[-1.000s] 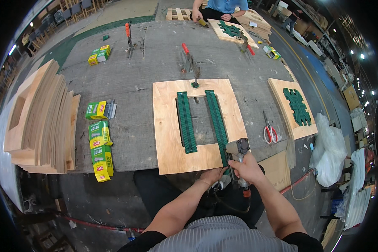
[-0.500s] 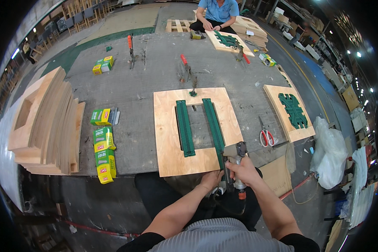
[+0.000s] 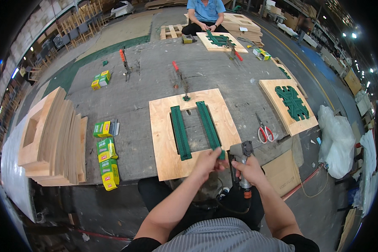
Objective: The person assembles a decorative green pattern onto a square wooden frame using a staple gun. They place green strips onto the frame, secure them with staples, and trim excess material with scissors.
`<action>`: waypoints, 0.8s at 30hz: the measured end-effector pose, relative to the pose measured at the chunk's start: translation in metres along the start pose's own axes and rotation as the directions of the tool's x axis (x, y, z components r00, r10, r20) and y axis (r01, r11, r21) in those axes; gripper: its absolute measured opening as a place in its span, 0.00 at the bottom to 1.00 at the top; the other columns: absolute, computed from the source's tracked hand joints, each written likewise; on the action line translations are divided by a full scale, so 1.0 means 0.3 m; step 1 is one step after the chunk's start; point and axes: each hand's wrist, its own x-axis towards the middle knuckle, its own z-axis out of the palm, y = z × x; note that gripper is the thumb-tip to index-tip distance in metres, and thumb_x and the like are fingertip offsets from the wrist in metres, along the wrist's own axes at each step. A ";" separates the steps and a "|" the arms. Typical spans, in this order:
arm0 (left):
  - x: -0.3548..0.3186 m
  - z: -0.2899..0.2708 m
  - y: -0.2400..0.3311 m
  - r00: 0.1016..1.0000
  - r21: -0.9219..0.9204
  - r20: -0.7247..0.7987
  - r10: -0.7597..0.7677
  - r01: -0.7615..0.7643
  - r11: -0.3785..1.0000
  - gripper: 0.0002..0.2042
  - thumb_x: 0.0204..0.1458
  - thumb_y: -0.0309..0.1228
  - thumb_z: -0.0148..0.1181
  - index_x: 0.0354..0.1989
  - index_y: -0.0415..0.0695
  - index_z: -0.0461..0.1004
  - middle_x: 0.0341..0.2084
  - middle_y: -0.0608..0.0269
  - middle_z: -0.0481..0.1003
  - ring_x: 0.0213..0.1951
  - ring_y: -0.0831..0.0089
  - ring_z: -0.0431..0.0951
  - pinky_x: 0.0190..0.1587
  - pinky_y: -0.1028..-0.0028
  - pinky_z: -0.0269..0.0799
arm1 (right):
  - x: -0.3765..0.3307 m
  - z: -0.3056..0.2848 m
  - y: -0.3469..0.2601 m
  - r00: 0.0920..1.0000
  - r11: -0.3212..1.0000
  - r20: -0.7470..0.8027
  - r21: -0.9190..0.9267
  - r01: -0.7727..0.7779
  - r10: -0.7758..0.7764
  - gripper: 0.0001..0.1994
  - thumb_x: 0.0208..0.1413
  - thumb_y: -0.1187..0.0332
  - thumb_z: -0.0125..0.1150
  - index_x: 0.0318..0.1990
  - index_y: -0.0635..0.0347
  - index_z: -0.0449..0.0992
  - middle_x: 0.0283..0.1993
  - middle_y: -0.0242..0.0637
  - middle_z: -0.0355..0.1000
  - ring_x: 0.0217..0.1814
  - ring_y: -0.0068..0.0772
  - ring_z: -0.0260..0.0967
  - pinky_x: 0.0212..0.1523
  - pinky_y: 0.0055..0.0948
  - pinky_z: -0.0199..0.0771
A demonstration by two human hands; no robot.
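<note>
In front of me lies a square plywood frame [image 3: 164, 138] with a rectangular opening. Two green webbing straps, a left one [image 3: 180, 132] and a right one [image 3: 208, 126], run lengthwise across that opening. My left hand [image 3: 206, 163] is closed at the near end of the right strap, pinching its green tail over the frame's front edge. My right hand [image 3: 251, 169] grips a grey air staple gun [image 3: 242, 152], just right of the left hand and beside the frame's near right corner. A toggle clamp [image 3: 182, 84] with a red handle presses on the frame's far edge.
Plywood frames [image 3: 50, 138] are stacked at left, beside green-yellow staple boxes [image 3: 107, 149]. Red-handled scissors [image 3: 264, 131] and a frame with woven green webbing [image 3: 292, 103] lie at right. Across the table [image 3: 130, 101], a co-worker [image 3: 206, 12] handles another webbed frame. An air hose [image 3: 302, 183] trails at right.
My left hand has lifted the right strap's tail from below the front edge up over the frame. The staple gun has drawn back slightly from the strap. The whole view has shifted a little.
</note>
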 end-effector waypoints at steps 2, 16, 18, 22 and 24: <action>0.072 -0.044 0.091 0.999 -0.009 -0.012 -0.045 0.044 0.999 0.18 0.70 0.44 0.49 0.44 0.40 0.76 0.35 0.57 0.84 0.19 0.74 0.76 0.23 0.71 0.73 | 0.017 0.016 -0.014 0.998 1.000 0.055 -0.016 -0.004 0.005 0.12 0.62 0.72 0.64 0.50 0.62 0.72 0.36 0.30 0.71 0.24 0.22 0.70 0.22 0.25 0.70; 0.305 -0.133 0.142 0.966 -0.082 0.044 -0.254 0.257 0.963 0.15 0.71 0.38 0.44 0.50 0.39 0.71 0.44 0.52 0.84 0.14 0.76 0.63 0.22 0.67 0.66 | 0.098 0.063 -0.018 0.996 0.972 0.035 -0.225 -0.072 0.082 0.17 0.60 0.71 0.66 0.53 0.63 0.67 0.29 0.32 0.72 0.21 0.23 0.70 0.21 0.28 0.69; 0.302 -0.136 0.152 0.968 -0.071 0.045 -0.248 0.251 0.965 0.14 0.72 0.38 0.44 0.50 0.39 0.70 0.44 0.51 0.84 0.14 0.76 0.62 0.22 0.67 0.66 | 0.100 0.072 -0.022 0.998 0.966 0.033 -0.255 -0.049 0.059 0.18 0.60 0.72 0.66 0.54 0.63 0.67 0.29 0.32 0.72 0.22 0.24 0.70 0.23 0.29 0.70; 0.292 -0.133 0.167 0.964 -0.062 0.026 -0.264 0.266 0.962 0.14 0.72 0.37 0.43 0.50 0.38 0.70 0.44 0.51 0.84 0.14 0.75 0.61 0.23 0.66 0.66 | 0.089 0.087 -0.038 0.996 0.978 0.053 -0.201 -0.055 0.067 0.20 0.59 0.73 0.66 0.56 0.63 0.66 0.30 0.33 0.72 0.22 0.25 0.70 0.25 0.31 0.71; 0.285 -0.129 0.167 0.960 -0.050 0.018 -0.278 0.279 0.959 0.14 0.72 0.38 0.43 0.51 0.39 0.69 0.44 0.51 0.84 0.14 0.75 0.61 0.23 0.66 0.66 | 0.085 0.099 -0.035 0.996 0.981 0.055 -0.186 -0.053 0.064 0.20 0.59 0.73 0.66 0.57 0.63 0.66 0.30 0.33 0.72 0.22 0.25 0.70 0.25 0.31 0.71</action>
